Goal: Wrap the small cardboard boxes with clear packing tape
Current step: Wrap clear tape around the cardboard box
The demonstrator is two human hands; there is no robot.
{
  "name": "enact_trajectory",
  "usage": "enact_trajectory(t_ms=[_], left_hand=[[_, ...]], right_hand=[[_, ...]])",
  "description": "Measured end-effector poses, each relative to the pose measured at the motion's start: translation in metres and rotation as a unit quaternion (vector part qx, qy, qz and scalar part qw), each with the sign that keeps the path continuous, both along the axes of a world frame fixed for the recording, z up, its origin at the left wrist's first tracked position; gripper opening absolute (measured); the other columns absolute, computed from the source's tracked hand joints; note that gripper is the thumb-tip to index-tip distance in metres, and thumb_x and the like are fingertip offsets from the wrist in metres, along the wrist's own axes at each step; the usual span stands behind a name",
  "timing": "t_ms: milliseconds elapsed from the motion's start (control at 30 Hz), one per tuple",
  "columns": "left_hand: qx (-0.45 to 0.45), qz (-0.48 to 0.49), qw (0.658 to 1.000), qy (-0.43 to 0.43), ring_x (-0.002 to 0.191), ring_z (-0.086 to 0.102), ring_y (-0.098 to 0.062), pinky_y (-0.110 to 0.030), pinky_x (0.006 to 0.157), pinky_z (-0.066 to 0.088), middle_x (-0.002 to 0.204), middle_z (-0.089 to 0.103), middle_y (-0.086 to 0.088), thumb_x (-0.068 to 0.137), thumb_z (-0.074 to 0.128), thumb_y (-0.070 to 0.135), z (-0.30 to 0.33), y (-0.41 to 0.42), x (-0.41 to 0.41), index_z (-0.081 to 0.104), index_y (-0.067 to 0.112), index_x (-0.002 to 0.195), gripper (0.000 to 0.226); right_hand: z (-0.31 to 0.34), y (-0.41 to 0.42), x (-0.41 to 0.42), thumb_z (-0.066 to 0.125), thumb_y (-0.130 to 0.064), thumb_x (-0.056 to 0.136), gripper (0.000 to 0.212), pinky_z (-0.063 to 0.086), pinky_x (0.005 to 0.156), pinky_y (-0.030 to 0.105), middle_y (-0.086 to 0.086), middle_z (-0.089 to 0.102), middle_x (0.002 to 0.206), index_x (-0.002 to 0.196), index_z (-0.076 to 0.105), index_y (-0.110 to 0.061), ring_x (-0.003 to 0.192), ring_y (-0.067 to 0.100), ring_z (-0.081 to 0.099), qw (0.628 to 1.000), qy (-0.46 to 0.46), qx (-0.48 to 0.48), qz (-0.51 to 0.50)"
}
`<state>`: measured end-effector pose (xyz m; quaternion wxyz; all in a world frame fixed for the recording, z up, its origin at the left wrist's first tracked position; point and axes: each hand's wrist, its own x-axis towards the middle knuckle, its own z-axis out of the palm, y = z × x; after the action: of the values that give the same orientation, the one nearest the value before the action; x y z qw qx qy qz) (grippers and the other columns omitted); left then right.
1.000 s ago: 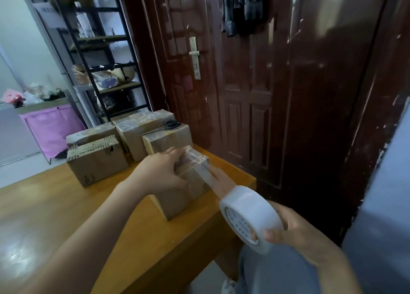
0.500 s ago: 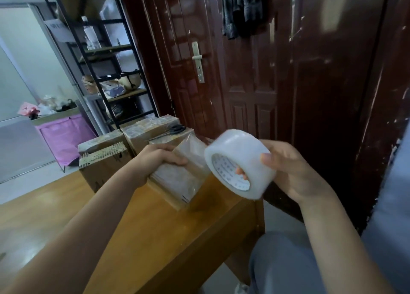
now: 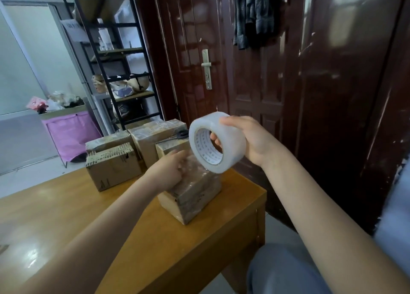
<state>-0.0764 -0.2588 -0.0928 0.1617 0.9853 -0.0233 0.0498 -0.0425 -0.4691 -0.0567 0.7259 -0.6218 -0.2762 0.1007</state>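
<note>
A small cardboard box (image 3: 195, 194), partly covered in shiny clear tape, stands near the right end of the wooden table (image 3: 66, 209). My left hand (image 3: 168, 169) grips its top left side. My right hand (image 3: 246, 140) holds a roll of clear packing tape (image 3: 216, 146) just above the box, with fingers hooked through the core. Tape runs from the roll down onto the box top. The roll hides the far side of the box.
Several other cardboard boxes (image 3: 113, 165) sit grouped at the table's far edge, with black scissors (image 3: 183, 134) lying on one. Behind stand a dark wooden door (image 3: 244, 83), a black shelf rack (image 3: 119, 71) and a pink bin (image 3: 68, 129). The table's right edge is close.
My right hand lifted the roll from below the table edge up over the box, carrying tape around it. The box was tipped up and now rests on the table again.
</note>
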Motion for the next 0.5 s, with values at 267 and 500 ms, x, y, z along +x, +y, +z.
enact_trajectory(t_ms=[267, 500], left_hand=[[-0.080, 0.052, 0.995, -0.042, 0.106, 0.061, -0.022, -0.032, 0.078, 0.052, 0.139, 0.054, -0.006, 0.094, 0.053, 0.049, -0.023, -0.025, -0.005, 0.018, 0.013, 0.146, 0.072], [0.075, 0.072, 0.992, -0.075, 0.129, 0.046, -0.024, -0.043, 0.117, 0.022, 0.137, 0.054, -0.007, 0.091, 0.038, 0.068, -0.026, -0.032, -0.007, 0.041, 0.012, 0.138, 0.073]], right_hand=[[0.044, 0.034, 0.029, 0.056, -0.022, 0.095, 0.027, 0.051, 0.058, 0.024, 0.008, 0.068, 0.068, 0.085, 0.070, -0.001, 0.058, 0.014, 0.064, 0.998, 0.042, -0.006, -0.052], [0.054, 0.051, 0.049, 0.058, -0.023, 0.092, 0.027, 0.048, 0.060, 0.029, 0.010, 0.066, 0.071, 0.077, 0.070, -0.003, 0.057, 0.016, 0.060, 0.990, 0.096, -0.007, -0.100]])
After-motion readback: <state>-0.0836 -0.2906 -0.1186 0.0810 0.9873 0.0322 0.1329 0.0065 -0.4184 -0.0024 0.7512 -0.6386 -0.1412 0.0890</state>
